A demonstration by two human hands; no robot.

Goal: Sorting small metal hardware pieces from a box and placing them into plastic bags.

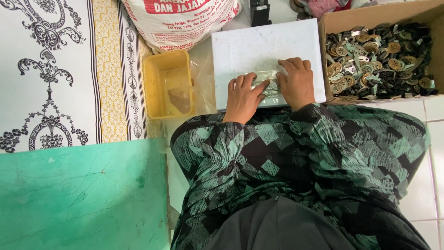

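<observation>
A: Both hands are down on the white board point(259, 51). The left hand point(243, 96) lies knuckles up, its fingers pressing a small clear plastic packet point(269, 83).

B: And the right hand point(296, 82), at three o'clock of it, lies flat with fingers spread over that same packet. Neither hand is closed around it.

A: At three o'clock of the board, a cardboard box point(370, 18) of metal parts. At nine o'clock, a yellow tub point(152, 83).
</observation>
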